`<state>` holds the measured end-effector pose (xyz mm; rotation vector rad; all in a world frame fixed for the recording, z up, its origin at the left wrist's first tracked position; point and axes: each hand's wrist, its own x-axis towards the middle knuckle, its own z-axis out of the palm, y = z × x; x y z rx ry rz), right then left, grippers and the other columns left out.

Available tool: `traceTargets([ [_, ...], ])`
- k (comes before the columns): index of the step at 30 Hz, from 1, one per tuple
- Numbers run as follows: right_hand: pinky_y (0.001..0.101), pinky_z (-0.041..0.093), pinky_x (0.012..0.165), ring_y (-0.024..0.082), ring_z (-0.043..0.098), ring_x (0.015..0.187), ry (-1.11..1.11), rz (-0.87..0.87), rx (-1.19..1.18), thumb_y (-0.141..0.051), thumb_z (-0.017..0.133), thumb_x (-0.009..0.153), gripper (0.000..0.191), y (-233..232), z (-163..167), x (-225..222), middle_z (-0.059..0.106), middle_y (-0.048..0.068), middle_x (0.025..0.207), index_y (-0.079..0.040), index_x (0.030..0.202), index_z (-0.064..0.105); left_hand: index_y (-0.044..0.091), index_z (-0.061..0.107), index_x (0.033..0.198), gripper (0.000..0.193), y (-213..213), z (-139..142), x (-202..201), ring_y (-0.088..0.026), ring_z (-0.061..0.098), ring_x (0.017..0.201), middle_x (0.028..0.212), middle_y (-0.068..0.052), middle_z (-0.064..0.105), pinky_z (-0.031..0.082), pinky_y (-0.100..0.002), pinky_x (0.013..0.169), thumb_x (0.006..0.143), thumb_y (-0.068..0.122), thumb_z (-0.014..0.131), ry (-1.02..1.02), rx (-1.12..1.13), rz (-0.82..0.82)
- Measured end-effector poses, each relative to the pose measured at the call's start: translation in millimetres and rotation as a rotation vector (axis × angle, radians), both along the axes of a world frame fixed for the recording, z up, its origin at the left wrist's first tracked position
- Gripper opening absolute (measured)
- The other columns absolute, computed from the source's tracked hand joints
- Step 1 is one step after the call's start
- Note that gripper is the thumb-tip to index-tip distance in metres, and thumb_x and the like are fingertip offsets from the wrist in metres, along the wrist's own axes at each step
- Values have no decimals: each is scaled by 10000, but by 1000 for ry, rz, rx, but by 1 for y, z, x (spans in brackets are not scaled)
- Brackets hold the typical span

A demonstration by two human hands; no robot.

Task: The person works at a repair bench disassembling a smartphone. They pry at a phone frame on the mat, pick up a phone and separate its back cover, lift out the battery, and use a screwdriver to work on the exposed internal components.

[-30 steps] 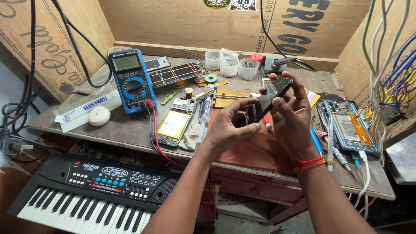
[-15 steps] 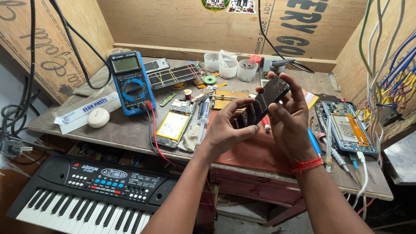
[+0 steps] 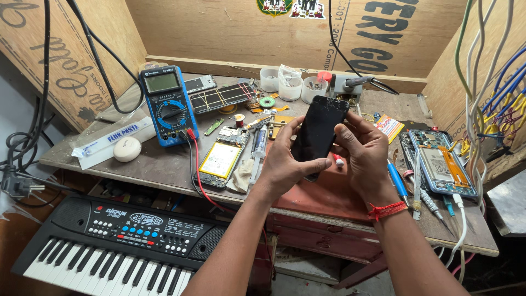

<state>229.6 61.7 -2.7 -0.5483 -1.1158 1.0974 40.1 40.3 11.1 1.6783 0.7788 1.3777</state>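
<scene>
Both my hands hold a black phone (image 3: 319,130) upright over the workbench (image 3: 164,164), its dark screen facing me and cracked near the top. My left hand (image 3: 285,159) grips its lower left edge, thumb across the bottom. My right hand (image 3: 366,152) holds the right edge, with a red thread band on that wrist. Below the phone lies a reddish mat (image 3: 329,192).
On the bench stand a blue multimeter (image 3: 167,104) with red and black leads, an opened phone with a yellow battery (image 3: 221,159), another opened phone (image 3: 438,164) at right, small plastic cups (image 3: 290,85), screwdrivers (image 3: 399,181) and a white flux box (image 3: 109,140). A keyboard (image 3: 120,241) sits below left.
The phone has been turned from edge-on and tilted to upright, with its screen now facing me. Both hands stayed over the mat and shifted their grip.
</scene>
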Motion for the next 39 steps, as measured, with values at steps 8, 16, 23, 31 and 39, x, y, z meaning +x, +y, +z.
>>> traceTargets([
  [8, 270, 620, 666, 161, 747, 806, 15, -113, -182, 10, 674, 951, 379, 1, 3, 2, 756, 148, 1053, 74, 1322, 628, 2, 429, 1528, 590, 11, -7, 0, -114, 692, 977, 1220, -110, 661, 601, -247, 810, 972, 49, 620, -204, -152, -110],
  [16, 287, 647, 733, 171, 754, 840, -15, -104, -94, 27, 653, 968, 374, -1, 7, 0, 751, 168, 1066, 60, 1334, 589, 44, 488, 1502, 558, 10, -8, -3, -93, 677, 942, 1172, -95, 674, 593, -237, 803, 963, 5, 628, -238, -133, -106],
  [23, 304, 649, 765, 178, 751, 888, -8, -87, -37, 42, 632, 973, 390, -3, 11, -2, 742, 168, 1094, 12, 1347, 526, 26, 549, 1447, 531, 9, -8, -5, -109, 692, 971, 1148, -95, 694, 605, -263, 853, 936, -22, 687, -377, -163, -197],
  [31, 288, 582, 923, 156, 660, 1127, -187, 62, 13, -56, 618, 1022, 403, -9, 15, -12, 658, 136, 1279, 22, 1391, 474, 49, 561, 1407, 625, 9, -10, -4, -130, 717, 986, 1158, -89, 707, 622, -278, 846, 839, 36, 822, -406, -155, -296],
  [39, 321, 554, 942, 216, 621, 1253, -177, 275, -27, -193, 655, 983, 630, -16, 22, -15, 567, 138, 1419, -2, 1514, 375, 50, 597, 1447, 533, 13, -11, -6, -113, 707, 1033, 1202, -81, 730, 622, -256, 789, 945, 124, 759, -341, -140, -269],
])
